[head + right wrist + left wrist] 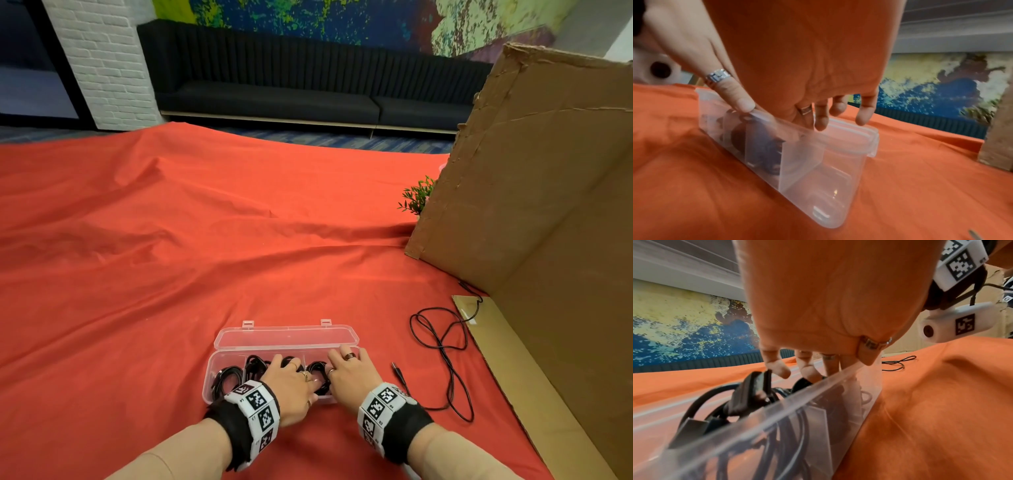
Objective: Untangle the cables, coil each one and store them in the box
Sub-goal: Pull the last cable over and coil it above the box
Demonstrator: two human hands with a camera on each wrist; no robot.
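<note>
The clear box (219, 346) sits open near the cloth's (171, 240) front edge. Black coils (227, 375) fill three parts; the right end part holds nothing. Left hand (291, 383) presses a coil with straight fingers. Right hand (352, 373) rests on the box, fingers spread. One loose cable (442, 346) lies right of the box.

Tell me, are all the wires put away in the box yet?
Almost. Black coiled cables already sit in the compartments of the clear box, whose lid is open. Right now the left hand and right hand reach into the box, settling a coil. The end compartment looks empty. One loose cable still lies uncoiled on the red cloth, so that one is left.
</note>
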